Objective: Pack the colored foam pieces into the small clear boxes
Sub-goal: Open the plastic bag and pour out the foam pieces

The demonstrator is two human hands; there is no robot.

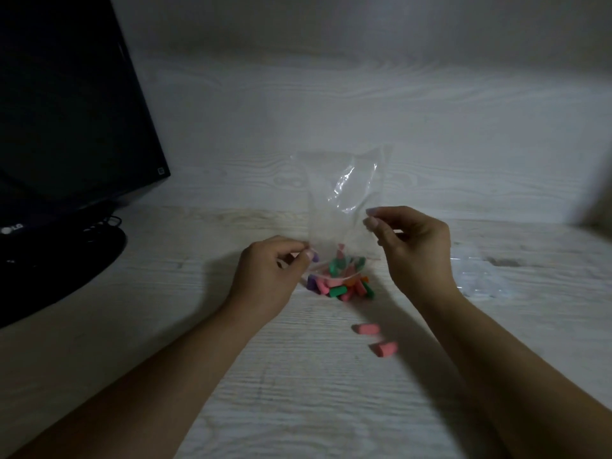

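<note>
A clear plastic bag (344, 193) hangs upside down over the table, its mouth at the bottom. My left hand (268, 276) pinches the bag's lower left edge. On the right edge, a little higher, my right hand (414, 243) pinches it. Several pink, green, purple and orange foam pieces (341, 283) lie heaped under the mouth, some still inside it. Two pink foam pieces (367, 328) (384, 348) lie apart, nearer to me. Small clear boxes (480, 279) sit blurred at the right.
A black monitor (66, 127) on its stand (49, 263) fills the left side, with cables behind it. The pale wood-grain table (298, 392) meets a wall of the same finish behind the bag.
</note>
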